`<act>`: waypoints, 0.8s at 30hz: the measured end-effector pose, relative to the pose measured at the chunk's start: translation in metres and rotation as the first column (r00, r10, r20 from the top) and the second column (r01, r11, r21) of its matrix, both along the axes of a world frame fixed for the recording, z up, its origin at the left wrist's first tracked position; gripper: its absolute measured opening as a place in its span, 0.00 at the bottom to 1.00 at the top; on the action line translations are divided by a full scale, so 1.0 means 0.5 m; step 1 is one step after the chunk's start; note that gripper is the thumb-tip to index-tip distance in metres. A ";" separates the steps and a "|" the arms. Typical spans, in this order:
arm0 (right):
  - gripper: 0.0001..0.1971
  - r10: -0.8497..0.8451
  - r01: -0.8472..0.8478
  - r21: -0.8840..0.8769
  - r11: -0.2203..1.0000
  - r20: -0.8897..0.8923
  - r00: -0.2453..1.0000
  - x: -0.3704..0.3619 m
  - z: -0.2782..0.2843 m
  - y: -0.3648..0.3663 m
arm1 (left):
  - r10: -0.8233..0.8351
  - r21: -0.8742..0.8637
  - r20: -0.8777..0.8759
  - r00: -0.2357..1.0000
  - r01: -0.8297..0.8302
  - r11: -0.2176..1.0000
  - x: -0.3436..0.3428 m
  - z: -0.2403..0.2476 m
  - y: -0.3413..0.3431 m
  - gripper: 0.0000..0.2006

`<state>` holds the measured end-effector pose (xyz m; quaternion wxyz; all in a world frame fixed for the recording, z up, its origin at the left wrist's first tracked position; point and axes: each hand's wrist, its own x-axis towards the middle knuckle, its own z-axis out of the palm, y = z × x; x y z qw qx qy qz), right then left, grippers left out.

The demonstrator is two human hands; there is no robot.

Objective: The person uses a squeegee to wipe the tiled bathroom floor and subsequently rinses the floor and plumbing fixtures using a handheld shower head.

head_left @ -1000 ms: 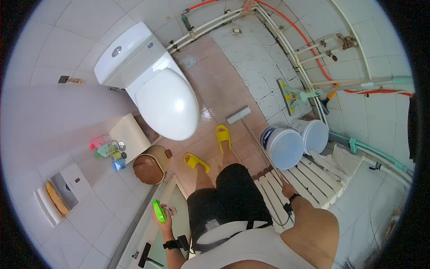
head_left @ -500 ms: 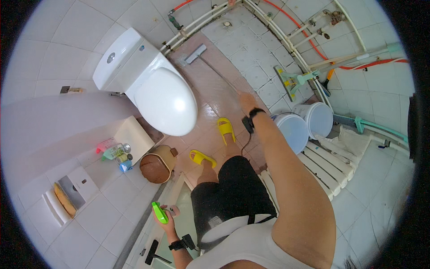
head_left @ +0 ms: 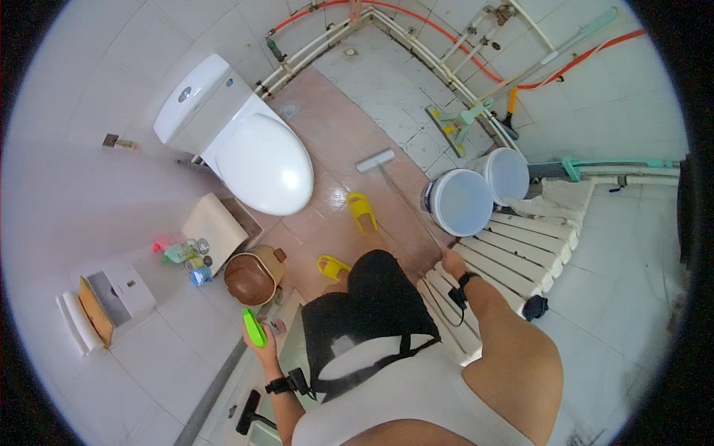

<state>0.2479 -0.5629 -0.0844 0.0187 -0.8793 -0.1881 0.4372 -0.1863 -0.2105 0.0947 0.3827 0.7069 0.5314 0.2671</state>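
Observation:
My right hand (head_left: 453, 262) is closed round the end of a thin pole beside the slatted white radiator. That pole belongs to a long-handled floor brush (head_left: 374, 160), whose pale, narrow head rests on the wet pink tiles between the toilet (head_left: 264, 163) and the white buckets. Low on the left, my left hand (head_left: 263, 351) grips a spray bottle with a bright green head (head_left: 254, 328). Fingers hide most of its body. My feet, in yellow slippers (head_left: 361, 209), stand on the pink floor.
Two white buckets (head_left: 461, 202) stand right of the brush pole, by the radiator (head_left: 513, 253). A green-headed mop (head_left: 450, 130) leans against the piped wall. At left are a brown-lidded bin (head_left: 249, 279) and several bottles (head_left: 182, 251). A black squeegee (head_left: 249, 412) lies near my left forearm.
My right hand has drawn back toward me, pulling the brush head from beside the toilet to nearer the buckets. My left hand keeps hold of the spray bottle. The view has shifted slightly.

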 end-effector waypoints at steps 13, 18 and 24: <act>0.22 0.636 -0.645 0.201 0.737 0.118 0.763 0.049 0.049 0.049 | -0.012 0.077 0.048 0.999 0.008 0.997 -0.058 0.014 -0.028 0.21; 0.19 0.617 -0.624 0.274 0.732 0.120 0.777 0.053 0.083 0.224 | 0.175 -0.058 0.132 0.976 -0.169 0.984 -0.079 0.054 -0.068 0.23; 0.17 0.610 -0.506 0.508 0.697 -0.051 0.790 0.041 0.124 0.258 | 0.235 0.284 -0.030 0.972 -0.217 0.934 -0.097 0.066 -0.059 0.23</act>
